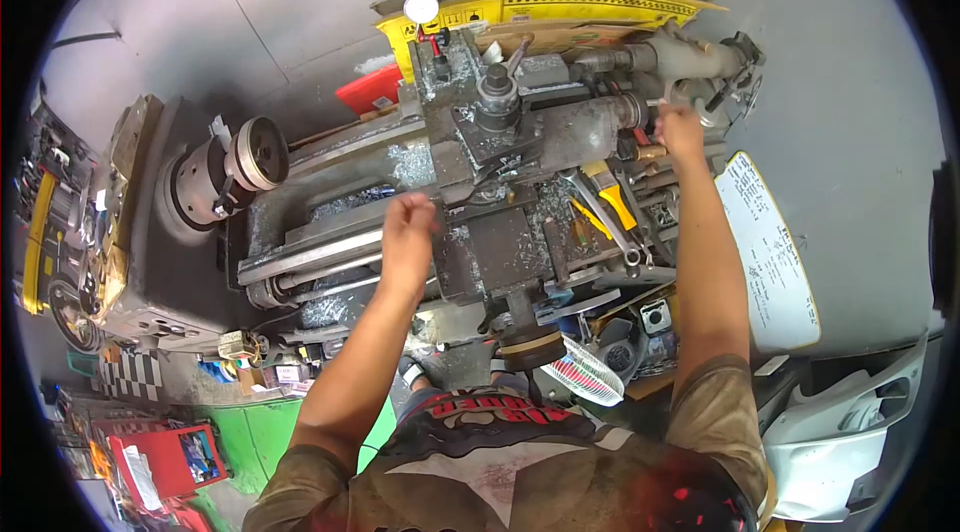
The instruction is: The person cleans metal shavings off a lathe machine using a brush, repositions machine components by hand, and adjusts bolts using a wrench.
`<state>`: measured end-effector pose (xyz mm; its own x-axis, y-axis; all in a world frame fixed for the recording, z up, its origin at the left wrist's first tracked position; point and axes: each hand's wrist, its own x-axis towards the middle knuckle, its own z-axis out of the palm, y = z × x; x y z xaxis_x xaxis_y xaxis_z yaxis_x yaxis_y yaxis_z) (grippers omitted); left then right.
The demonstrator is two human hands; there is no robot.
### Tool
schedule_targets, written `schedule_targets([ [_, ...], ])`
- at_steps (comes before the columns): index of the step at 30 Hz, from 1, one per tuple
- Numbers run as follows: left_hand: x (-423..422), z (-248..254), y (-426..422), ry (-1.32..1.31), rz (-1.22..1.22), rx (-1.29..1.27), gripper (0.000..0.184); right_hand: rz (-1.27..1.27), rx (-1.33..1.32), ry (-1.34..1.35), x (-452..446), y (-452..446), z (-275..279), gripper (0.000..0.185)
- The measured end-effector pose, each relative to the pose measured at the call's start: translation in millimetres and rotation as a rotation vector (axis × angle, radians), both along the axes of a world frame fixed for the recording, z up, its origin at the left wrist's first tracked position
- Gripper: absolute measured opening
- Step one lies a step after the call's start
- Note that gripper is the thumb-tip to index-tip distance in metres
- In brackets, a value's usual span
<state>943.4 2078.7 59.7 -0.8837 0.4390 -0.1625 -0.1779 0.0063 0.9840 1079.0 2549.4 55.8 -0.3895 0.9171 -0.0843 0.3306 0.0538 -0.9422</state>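
My right hand [680,132] is closed round what looks like a small crank handle [654,104] at the right end of the lathe's slide [590,132]. My left hand [408,230] hangs over the front of the lathe bed, left of the carriage [500,244]. Its fingers are curled in, and whatever may be between them is hidden. Behind and between the hands stands the tool post [496,97], with a lever on top. At the far left a round metal workpiece [262,153] sits in the chuck [196,187]. A dial gauge [421,8] stands at the back.
Metal chips [412,164] lie on the bed and carriage. A yellow-handled brush [610,194] and a wrench [605,222] rest right of the carriage. Yellow cardboard [600,7] leans behind the lathe. A fan [585,372] stands below, and a whiteboard [765,252] is at the right.
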Motion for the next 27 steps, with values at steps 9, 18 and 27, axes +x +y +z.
schedule_targets([
  [9,37,10,-59,-0.241,-0.206,0.067,0.017,0.290,-0.578,0.895,-14,-44,-30,0.052],
  [18,34,-6,-151,-0.170,-0.049,-0.068,0.017,0.307,-0.735,1.004,-16,-33,-35,0.055],
  [27,60,-18,-207,-0.172,0.084,-0.154,0.018,0.195,-0.721,1.023,-19,-62,-17,0.044],
])
